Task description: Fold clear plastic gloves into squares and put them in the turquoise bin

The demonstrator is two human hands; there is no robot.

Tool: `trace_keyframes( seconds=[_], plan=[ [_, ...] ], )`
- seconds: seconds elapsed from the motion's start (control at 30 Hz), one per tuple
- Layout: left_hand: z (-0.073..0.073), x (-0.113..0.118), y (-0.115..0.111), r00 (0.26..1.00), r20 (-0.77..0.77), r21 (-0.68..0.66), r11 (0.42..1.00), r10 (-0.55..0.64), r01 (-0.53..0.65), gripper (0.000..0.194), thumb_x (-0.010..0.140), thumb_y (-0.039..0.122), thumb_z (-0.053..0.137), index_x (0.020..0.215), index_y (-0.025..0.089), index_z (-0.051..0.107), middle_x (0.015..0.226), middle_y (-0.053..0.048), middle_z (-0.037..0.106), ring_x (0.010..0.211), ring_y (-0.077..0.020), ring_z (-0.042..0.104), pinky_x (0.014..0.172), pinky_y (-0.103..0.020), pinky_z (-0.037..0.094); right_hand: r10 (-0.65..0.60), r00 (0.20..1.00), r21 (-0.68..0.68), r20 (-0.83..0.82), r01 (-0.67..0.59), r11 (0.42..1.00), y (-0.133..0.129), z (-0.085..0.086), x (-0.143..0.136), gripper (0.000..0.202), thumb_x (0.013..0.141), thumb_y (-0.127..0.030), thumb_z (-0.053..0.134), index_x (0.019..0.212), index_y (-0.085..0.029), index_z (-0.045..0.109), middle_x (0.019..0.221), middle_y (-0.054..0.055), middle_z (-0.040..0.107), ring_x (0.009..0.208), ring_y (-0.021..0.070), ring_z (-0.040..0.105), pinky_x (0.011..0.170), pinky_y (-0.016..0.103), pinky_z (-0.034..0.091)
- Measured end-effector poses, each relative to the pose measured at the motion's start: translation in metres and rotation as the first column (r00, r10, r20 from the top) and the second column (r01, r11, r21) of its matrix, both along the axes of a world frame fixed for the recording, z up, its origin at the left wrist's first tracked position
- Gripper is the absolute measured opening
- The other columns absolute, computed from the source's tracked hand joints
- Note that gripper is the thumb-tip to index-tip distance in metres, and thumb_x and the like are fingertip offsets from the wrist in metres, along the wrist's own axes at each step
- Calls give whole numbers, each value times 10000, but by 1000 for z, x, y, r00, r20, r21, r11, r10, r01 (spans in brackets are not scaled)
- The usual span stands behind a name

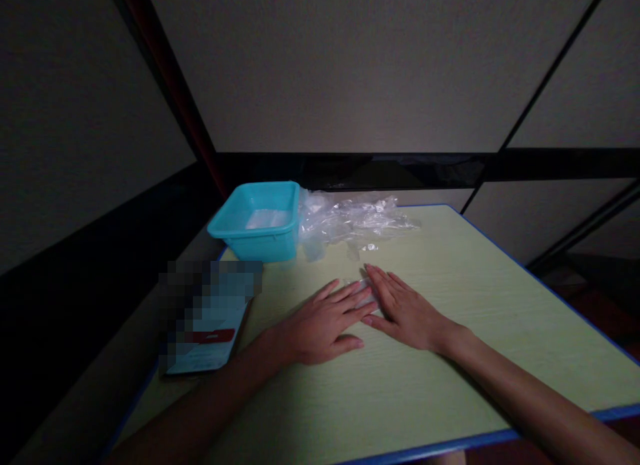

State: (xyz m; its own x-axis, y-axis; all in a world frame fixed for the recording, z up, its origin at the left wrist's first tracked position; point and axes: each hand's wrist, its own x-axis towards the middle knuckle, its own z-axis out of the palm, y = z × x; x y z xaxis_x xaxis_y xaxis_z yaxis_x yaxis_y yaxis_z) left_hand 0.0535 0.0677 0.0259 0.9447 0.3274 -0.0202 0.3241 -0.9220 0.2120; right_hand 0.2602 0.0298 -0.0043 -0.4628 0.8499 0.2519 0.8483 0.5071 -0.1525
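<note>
On the pale green table (310, 411), a small clear plastic piece (369, 298) lies partly covered by both hands. My left hand (327, 321) rests flat over its left side, fingers spread and pointing right. From the other side my right hand (403, 308) lies palm down with fingers stretched out, its fingertips and thumb at the right edge of the plastic. The fingertips of the two hands nearly meet. What is under the fingers is hidden.
A turquoise basket (263, 233) with something whitish inside stands at the back left. Crumpled clear plastic bags (355, 218) lie beside it along the back edge. A partly blurred tablet-like device (213, 335) is at the left edge, near my left forearm.
</note>
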Motion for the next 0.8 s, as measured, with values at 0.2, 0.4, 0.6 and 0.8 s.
trace_keyframes(
  seconds=[0.2, 0.4, 0.6, 0.8],
  plan=[
    [1, 0, 1, 1000, -22, -1, 1000, 0, 0, 598, 871, 452, 418, 1384, 222, 214, 1461, -65, 147, 1347, -239, 75, 1075, -455, 55, 7, 1000, -42, -8, -7, 999, -2, 3, -1, 756, 858, -536, 352, 1408, -75, 116, 1406, 209, 275, 1301, 275, 235, 1042, 458, 262],
    [1, 0, -1, 999, -32, -14, 1000, 4, -4, 585, 875, 449, 413, 1383, 240, 211, 1464, -57, 137, 1349, -232, 61, 1071, -462, 65, 143, 983, -67, -117, -151, 986, 4, 17, 15, 878, 812, -513, 486, 1409, -82, 8, 1440, 215, 177, 1319, 266, 190, 1028, 447, 293],
    [-1, -1, -1, 1000, -5, -16, 1000, -2, 2, 597, 876, 451, 413, 1388, 231, 198, 1464, -58, 152, 1348, -236, 66, 1073, -457, 54, 289, 957, 47, -27, -288, 957, 7, 37, 35, 334, 853, -347, 505, 1144, -185, 533, 1245, 104, 512, 1138, 219, 469, 906, 393, 422],
    [-5, -3, 0, 999, 53, -22, 1000, -6, 7, 625, 873, 482, 395, 1397, 241, 154, 1465, -65, 138, 1346, -243, 86, 1073, -453, 67, 332, 923, 184, 196, -367, 912, 3, 37, 28, 216, 897, -199, 417, 930, -171, 628, 844, 69, 640, 824, 184, 564, 725, 348, 459]
  ],
)
